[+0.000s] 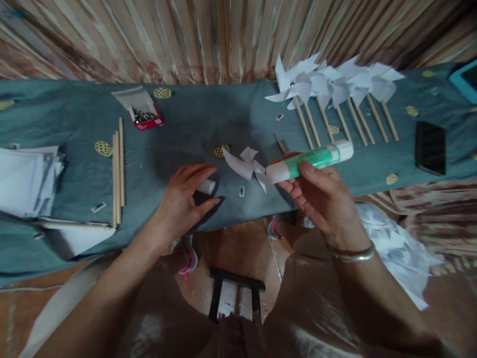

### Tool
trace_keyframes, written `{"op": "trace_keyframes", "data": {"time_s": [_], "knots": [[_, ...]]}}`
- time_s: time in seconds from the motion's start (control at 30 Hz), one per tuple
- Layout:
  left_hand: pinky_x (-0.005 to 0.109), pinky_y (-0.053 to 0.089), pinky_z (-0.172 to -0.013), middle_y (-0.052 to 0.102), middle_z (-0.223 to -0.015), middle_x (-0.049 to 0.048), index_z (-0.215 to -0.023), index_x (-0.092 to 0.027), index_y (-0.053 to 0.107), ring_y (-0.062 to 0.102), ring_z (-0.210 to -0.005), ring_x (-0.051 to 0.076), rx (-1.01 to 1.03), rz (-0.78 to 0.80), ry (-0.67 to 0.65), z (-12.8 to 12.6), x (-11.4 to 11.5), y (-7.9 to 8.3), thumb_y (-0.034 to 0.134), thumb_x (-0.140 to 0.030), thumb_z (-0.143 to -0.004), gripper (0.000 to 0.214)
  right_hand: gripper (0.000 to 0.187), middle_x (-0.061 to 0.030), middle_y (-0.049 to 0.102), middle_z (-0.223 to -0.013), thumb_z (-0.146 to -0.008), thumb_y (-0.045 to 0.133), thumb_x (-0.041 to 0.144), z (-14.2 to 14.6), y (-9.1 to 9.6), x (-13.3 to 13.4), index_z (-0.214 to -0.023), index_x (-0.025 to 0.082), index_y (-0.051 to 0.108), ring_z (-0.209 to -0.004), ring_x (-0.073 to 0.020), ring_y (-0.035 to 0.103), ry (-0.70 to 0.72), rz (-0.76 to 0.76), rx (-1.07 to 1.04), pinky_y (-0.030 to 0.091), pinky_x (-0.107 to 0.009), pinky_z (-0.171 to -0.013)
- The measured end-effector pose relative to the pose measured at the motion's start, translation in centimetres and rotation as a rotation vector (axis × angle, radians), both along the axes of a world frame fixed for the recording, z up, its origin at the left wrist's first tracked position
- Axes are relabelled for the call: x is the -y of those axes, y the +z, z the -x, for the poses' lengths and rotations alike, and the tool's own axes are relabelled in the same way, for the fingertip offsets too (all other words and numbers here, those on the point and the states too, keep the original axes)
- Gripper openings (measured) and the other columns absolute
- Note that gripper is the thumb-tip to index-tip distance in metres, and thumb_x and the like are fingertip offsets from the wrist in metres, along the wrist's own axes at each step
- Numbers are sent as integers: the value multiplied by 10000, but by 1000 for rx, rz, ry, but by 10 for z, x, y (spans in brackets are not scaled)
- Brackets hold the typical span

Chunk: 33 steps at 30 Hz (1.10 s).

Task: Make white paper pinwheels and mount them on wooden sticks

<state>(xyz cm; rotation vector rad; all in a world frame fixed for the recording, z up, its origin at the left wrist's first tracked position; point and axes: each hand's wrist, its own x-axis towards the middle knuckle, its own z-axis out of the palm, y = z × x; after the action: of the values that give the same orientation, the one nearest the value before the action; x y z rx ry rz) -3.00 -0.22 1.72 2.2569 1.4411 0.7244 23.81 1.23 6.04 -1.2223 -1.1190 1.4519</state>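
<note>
The right hand (320, 191) is closing round one glue stick (325, 156), thumb on top and fingers beneath, with its near-paper end overlapping one paper (254, 167); whether the two are touching, I cannot tell. The left hand (186, 196) is resting with its thumb spread from its fingers around one cap (206, 187), contact unclear. The paper is lying between the hands, just left of the right fingertips.

For good work, the right hand should probably be keeping the glue stick low and dabbing sparingly, since the paper is looking light enough to be dragged. The left hand would be helping more by pinning a blade flat, with the cap sitting where it is not rolling.

Counting outward: left of the left hand, three sticks (118, 179) are lying together, and farther left a pile of sheets (26, 181), too many to count. Beyond that hand, one box (151, 123) is holding uncounted pins (142, 116). Beyond the right hand, eight handles (343, 122) are showing under overlapping pinwheels (337, 89). One pencil (281, 144) is lying just past its fingers; one phone (430, 148) is lying to its right.
</note>
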Motion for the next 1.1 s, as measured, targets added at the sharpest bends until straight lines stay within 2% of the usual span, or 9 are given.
{"op": "trace_keyframes", "data": {"time_s": [0.13,0.23,0.4,0.5,0.6,0.73,0.87,0.97,1.1], "knots": [[449,520,-994,660,-1249,103,-1297,-205,591,621,-1146,254,-31,84,-20,2,2,-4,601,-275,-899,404,369,-7,760,-930,-698,813,563,4,4,1,-913,280,715,-906,-208,734,-28,-32,34,638,-356,-799],[411,536,-971,691,-1189,87,-1239,-203,631,641,-1110,237,-55,85,-20,2,0,-2,582,-228,-900,344,350,-12,764,-932,-714,813,553,9,5,2,-882,262,714,-901,-203,737,35,-38,33,628,-339,-820],[368,554,-928,720,-1140,79,-1148,-201,680,672,-1057,233,-65,64,-39,5,-4,0,626,-237,-882,274,407,-40,789,-895,-707,789,614,15,0,0,-844,240,708,-903,-229,754,104,138,-76,634,-354,-803],[370,558,-917,728,-1130,79,-1138,-197,682,683,-1049,234,-64,56,-30,8,-4,0,637,-249,-878,269,375,-42,799,-903,-713,790,590,17,-6,-3,-810,235,716,-893,-218,757,133,250,-157,625,-357,-842],[369,562,-899,735,-1120,73,-1125,-211,688,691,-1033,231,-63,46,-20,13,-4,-1,640,-264,-880,256,341,-27,802,-933,-700,807,565,17,-10,-5,-802,249,729,-885,-208,755,164,286,-205,613,-372,-883],[339,572,-818,742,-1087,62,-1103,-238,691,701,-950,221,-44,6,12,27,-5,-1,656,-339,-892,236,312,-31,794,-1011,-733,791,546,17,-10,-6,-834,257,733,-922,-201,743,146,225,-186,614,-357,-867],[366,568,-821,728,-1078,22,-1110,-294,691,689,-938,222,12,-31,171,36,-4,11,671,-398,-889,245,337,-27,783,-1032,-729,796,553,20,-9,-6,-880,256,750,-874,-170,735,135,183,-160,614,-303,-795],[381,568,-828,724,-1076,-4,-1111,-303,693,678,-945,224,80,-34,195,30,0,23,673,-417,-890,250,331,-14,779,-953,-710,823,531,21,-7,-9,-880,255,760,-827,-157,723,144,144,-63,600,-287,-775],[350,577,-799,733,-1041,38,-1087,-238,701,685,-898,200,163,-6,164,16,3,29,715,-422,-860,292,303,2,770,-882,-678,857,500,20,-5,-17,-831,256,760,-826,-164,702,76,-8,54,573,-334,-834]]}}
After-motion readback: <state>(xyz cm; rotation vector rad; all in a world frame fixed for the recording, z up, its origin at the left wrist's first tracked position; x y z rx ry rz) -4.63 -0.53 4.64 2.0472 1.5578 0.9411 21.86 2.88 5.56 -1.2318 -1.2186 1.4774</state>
